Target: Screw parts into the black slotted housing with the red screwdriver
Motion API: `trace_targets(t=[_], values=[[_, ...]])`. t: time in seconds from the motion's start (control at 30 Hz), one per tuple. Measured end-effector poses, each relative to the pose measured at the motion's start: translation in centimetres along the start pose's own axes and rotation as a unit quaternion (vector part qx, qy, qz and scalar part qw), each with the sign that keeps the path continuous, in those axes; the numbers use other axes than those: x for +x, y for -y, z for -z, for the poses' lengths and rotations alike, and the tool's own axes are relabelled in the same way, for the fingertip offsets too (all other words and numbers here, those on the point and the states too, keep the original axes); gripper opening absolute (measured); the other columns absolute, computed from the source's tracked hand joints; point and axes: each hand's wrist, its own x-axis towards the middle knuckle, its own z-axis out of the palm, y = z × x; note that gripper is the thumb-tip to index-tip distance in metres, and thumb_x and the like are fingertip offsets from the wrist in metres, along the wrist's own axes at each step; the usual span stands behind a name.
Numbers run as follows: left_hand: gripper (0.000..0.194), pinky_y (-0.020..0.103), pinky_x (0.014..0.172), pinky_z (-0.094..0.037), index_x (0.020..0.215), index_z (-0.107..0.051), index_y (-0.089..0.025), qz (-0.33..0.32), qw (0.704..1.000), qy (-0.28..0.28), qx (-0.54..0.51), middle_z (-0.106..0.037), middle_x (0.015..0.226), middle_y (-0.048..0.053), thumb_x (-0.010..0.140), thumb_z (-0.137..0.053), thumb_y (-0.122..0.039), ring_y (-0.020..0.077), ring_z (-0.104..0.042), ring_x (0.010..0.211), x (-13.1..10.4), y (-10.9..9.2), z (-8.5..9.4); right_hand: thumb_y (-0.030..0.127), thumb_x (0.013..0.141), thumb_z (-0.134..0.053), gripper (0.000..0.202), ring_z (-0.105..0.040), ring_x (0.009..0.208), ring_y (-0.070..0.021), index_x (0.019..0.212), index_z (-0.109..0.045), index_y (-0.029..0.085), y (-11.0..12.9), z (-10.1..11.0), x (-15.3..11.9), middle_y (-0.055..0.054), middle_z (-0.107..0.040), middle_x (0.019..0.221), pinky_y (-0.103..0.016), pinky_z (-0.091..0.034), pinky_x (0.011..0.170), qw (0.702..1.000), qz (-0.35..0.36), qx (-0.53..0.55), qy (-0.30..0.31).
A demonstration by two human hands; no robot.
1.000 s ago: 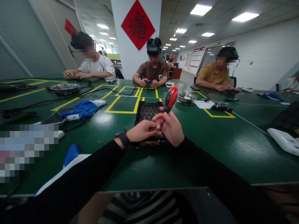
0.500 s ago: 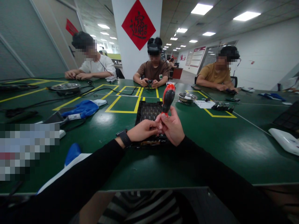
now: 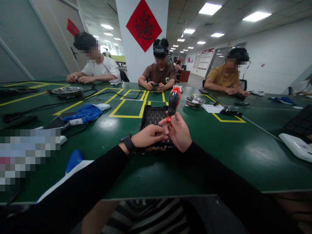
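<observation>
Screwdriver [image 3: 174, 102]: I have it nearly upright in the right hand [image 3: 180, 132], the top leaning slightly to the right.
Grip: black and bulbous, with a glossy red cap and red streaks along its sides.
Collar: a small red ring at the lower end of the grip, just above the fingers.
Tip: hidden from me by the fingers (so I can't tell whether it touches anything).
Black case: [image 3: 154, 116] shallow, dark and rectangular, lying flat below the screwdriver on the green tabletop [image 3: 151, 182], its raised rim showing at the far end.
Case interior: rows of small pale marks at the far half; the middle is covered by hands.
Near edge: a brownish strip, its details too small for me.
</observation>
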Motion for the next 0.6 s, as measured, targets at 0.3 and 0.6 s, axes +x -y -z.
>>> trace_targets(t=[0.3,0.6], values=[[0.028,0.021,0.063,-0.041,0.073,-0.058,-0.011,-0.015,1.0,0.003,-0.015,-0.056,0.068,0.0,0.079,-0.051,-0.037,0.0107,-0.049,0.066,0.04,0.15,-0.07,0.038,0.078,-0.057,0.033,-0.044,0.043,-0.0056,0.097,-0.035,0.024,-0.16,-0.15,0.06,0.0,-0.065,0.081,-0.016,-0.036,0.037,0.999,0.016,-0.044,-0.009],[0.029,0.021,0.06,-0.04,0.074,-0.059,-0.011,-0.005,1.0,-0.004,-0.013,-0.057,0.067,0.0,0.079,-0.051,-0.037,0.0099,-0.049,0.062,0.02,0.36,-0.2,0.033,0.086,-0.038,0.028,-0.05,0.056,-0.0097,0.11,-0.046,0.02,0.37,0.0,-0.06,-0.005,-0.061,0.091,-0.019,-0.039,0.038,1.0,-0.009,0.012,0.027]])
